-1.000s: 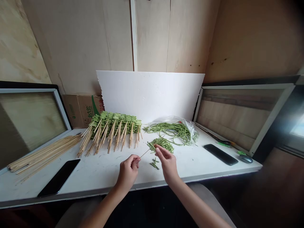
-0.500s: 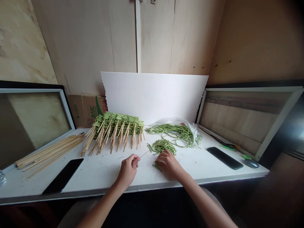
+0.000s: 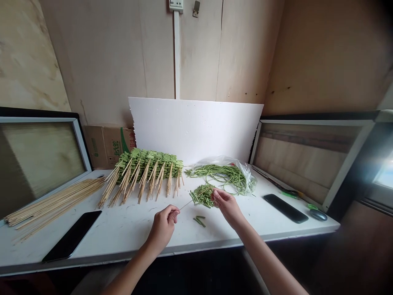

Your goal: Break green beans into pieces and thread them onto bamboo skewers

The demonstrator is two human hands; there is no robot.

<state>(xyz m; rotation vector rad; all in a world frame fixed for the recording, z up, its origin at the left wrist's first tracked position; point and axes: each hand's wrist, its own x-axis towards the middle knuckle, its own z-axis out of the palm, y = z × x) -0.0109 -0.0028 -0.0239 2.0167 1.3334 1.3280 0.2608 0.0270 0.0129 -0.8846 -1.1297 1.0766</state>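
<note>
Left hand: left hand narrow, thumb and fingers pinching the near end of a skewer.
Skewer: points far and right over the tabletop, slightly slanted in view; far end meets the near-left edge of the pile.
Strung pieces: a few bean bits at the skewer's far end, seemingly on it; they overlap the pile in view, count unclear.
Right hand: right hand narrow, fingertips bunched at the pile's right edge; can't tell if a bit is in the pinch.
Skewer grip: firm, unmoving left pinch looks best, tip free and aimed at the right hand; a loose hold would probably let the stick roll.
Bean pinch: take a bit by its middle, crosswise to the stick, fingertips out of the tip's line; off-centre piercing could split it.
Push: short, straight and gentle seems right; too much force may bend the thin stick.
Arms: both reach in from the near edge, left forearm angling far-right, right one far-left; right hand a little farther out. Wrists look nearly straight.
Loose bits: a few on the near side of the pile, between the hands, handy for the right.
Stack: skewered beans far left, sticks facing near.
</note>
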